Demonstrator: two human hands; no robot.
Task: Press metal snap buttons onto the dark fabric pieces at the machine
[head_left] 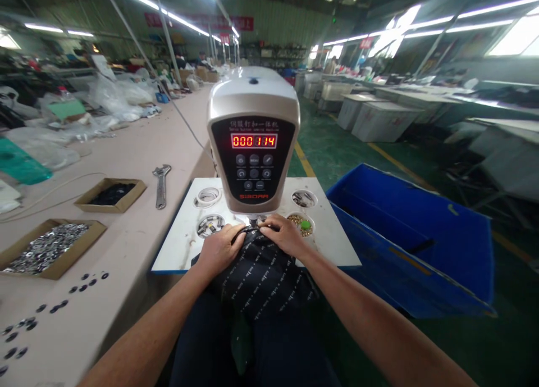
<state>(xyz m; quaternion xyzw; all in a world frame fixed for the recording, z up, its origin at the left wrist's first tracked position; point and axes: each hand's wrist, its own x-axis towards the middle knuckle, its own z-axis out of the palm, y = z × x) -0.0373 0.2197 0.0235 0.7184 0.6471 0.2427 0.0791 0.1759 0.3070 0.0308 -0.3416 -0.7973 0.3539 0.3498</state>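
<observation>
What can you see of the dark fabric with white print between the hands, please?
The dark fabric looks soft, its small white marks printed in slanting rows. It is bunched and creased. The left hand and right hand grip its far edge just below the front of the silver and black machine; the rest drapes over the near edge of the white tabletop.

From where I stand, I can see the person's left hand (221,247) and right hand (287,236) pinching a dark printed cloth (265,277) by its far edge, right under the head of a silver machine (254,98) whose red display (254,141) reads 000114. Round wells of small parts are sunk in the white tabletop (179,245) on either side of them. Over on the pale bench (126,165) to the left lie an adjustable wrench (160,189) and two shallow cardboard boxes (96,231), while a blue bin (471,246) stands to the right.
</observation>
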